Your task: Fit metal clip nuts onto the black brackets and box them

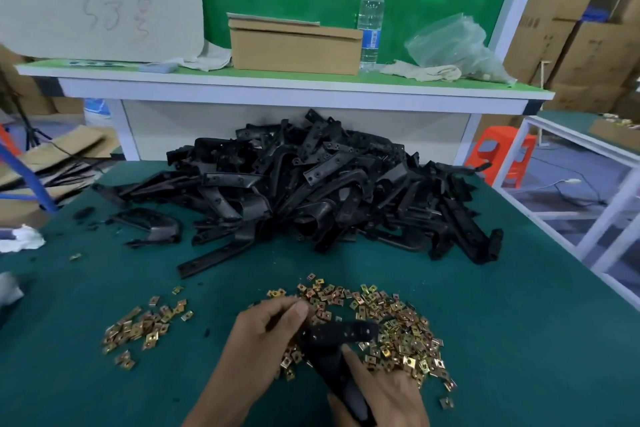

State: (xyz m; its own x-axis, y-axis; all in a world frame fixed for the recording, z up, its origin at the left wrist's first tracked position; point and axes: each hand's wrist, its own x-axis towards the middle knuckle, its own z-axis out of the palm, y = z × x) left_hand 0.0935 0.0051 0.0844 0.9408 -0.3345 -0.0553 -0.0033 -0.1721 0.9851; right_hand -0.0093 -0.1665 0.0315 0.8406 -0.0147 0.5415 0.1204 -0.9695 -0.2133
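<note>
Early stage. Holds one bracket (341, 331) in right grip (381, 395) above nuts (398, 326) by desk (519, 340) near edge; curls left grip (266, 333) at its end, contents unclear. Pile (311, 191) mid-desk apparently unfitted; box (294, 45) beyond far edge.

Bare desk (502, 340) lies right and near left; the bracket heap (304, 191) blocks the far side, clip nuts (398, 322) littering the middle.
</note>
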